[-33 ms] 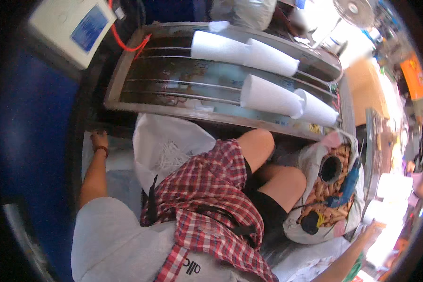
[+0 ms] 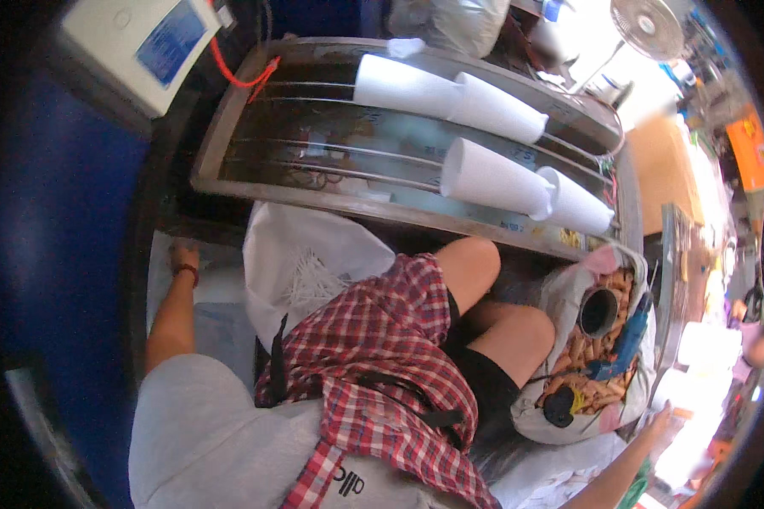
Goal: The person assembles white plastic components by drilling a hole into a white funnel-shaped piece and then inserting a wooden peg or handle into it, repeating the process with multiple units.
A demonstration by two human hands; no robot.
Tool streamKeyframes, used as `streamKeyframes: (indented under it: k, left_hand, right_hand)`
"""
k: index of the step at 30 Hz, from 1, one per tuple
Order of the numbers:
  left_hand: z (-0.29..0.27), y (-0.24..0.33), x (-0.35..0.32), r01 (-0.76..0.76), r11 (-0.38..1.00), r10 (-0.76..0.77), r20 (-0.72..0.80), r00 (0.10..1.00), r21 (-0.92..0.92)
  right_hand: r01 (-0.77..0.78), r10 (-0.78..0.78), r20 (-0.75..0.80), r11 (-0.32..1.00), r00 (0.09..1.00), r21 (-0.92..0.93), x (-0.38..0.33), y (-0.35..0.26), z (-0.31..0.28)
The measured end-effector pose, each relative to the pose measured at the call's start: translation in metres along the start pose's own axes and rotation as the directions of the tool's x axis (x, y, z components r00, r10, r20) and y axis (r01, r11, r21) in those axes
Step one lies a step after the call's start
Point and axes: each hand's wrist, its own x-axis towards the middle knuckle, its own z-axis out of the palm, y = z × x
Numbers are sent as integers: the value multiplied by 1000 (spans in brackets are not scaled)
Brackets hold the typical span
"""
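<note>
My left hand [image 2: 183, 254], with a dark red bracelet at the wrist, reaches down at the far left. It is over a white translucent container or sheet [image 2: 216, 284]; its fingers are blurred, and I cannot see whether they hold anything. At the lower right my right hand [image 2: 663, 421] is stretched out beside white rolls [image 2: 684, 383]. Glare hides its fingers. Next to my left arm is an open white sack [image 2: 272, 233] with thin white sticks [image 2: 312, 278] inside.
Ahead, a metal-framed trough [image 2: 314, 198] has rods carrying white sleeve-like rolls [image 2: 492, 178]. By my knees, a sack [image 2: 539, 420] of brown pieces holds a blue power tool [image 2: 626, 339] and a dark round tube [image 2: 598, 311]. A pale box [image 2: 132, 51] with a red cord stands upper left.
The whole view has shifted slightly to the right. My right hand sits a little further left in the picture. My left hand stays in about the same place.
</note>
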Motion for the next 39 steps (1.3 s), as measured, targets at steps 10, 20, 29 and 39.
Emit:
streamKeyframes:
  k: [10, 20, 29, 39]
  left_hand:
    - [107, 33, -91, -724, 594, 297, 741, 603, 351]
    - [116, 25, -56, -465, 782, 101, 652, 751, 415]
    - [40, 0, 0, -44, 959, -61, 356, 932, 279]
    - [-18, -129, -21, 501, 476, -404, 326, 855, -723]
  right_hand:
    - [68, 33, 383, 967, 923, -247, -154, -117, 49]
    - [398, -150, 676, 889, 722, -228, -317, -226, 146]
    - [390, -206, 926, 918, 317, 71, -390, -203, 220]
    - [598, -584, 777, 542, -237, 590, -522, -186, 294]
